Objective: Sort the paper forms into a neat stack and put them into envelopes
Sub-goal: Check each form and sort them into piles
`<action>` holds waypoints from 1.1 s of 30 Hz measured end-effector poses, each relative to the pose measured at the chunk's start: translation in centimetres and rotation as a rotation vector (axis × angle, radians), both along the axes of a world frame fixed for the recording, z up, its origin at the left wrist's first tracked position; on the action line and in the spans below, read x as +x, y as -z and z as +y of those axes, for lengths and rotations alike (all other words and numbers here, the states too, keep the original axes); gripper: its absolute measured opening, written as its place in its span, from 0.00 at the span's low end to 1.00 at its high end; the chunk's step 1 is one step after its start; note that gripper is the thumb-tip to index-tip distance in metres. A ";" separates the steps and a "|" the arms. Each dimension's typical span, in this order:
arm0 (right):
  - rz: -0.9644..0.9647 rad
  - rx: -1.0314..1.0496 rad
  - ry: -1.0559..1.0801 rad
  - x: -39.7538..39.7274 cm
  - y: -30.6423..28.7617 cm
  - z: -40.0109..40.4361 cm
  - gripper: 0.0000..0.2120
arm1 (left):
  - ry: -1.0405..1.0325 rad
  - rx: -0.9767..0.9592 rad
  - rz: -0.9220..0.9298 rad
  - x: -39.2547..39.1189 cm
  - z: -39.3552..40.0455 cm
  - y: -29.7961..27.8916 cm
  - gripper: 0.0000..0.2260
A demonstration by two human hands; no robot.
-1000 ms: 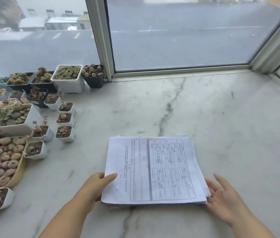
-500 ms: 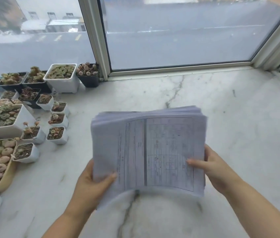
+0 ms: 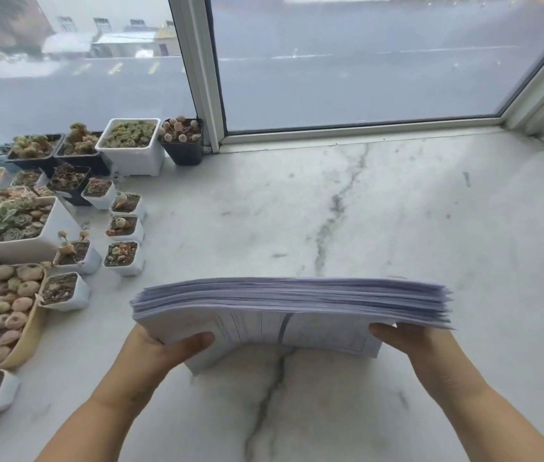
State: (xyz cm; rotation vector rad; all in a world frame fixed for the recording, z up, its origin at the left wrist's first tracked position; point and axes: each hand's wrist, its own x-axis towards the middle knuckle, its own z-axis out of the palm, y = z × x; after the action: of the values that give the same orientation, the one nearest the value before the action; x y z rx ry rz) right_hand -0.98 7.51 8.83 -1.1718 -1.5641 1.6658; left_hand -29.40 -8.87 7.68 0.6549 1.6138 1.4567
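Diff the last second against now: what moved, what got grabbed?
The paper stack lay flat on the marble sill with both hands open beside it. Left hand and right hand took hold of its sides, lifted it and tipped it up, so its top edges now face the camera, unevenly fanned. The plant pots at left stayed put.

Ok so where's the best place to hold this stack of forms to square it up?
Hold the paper stack by its two short ends, as the left hand and right hand do now: its upper edges are fanned unevenly, so side grips leave the long edge free to tap level.
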 end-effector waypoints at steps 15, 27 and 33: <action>-0.190 -0.379 -0.392 0.7 -3.7 5.9 0.22 | -0.243 -0.128 -0.338 3.8 -2.6 -2.2 0.28; 0.545 -1.025 -0.341 3.7 3.0 -4.9 0.27 | -0.676 0.035 -0.816 17.2 -7.2 0.5 0.40; 0.238 -0.548 -0.403 -0.3 0.5 -6.9 0.29 | -0.743 0.121 -0.826 19.4 -5.9 1.4 0.29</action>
State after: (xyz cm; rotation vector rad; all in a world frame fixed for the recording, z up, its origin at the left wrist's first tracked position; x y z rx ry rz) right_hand -1.28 0.61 8.37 -0.8840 -1.2858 2.5099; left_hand -9.98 -14.81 6.26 -0.5308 1.1178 1.9860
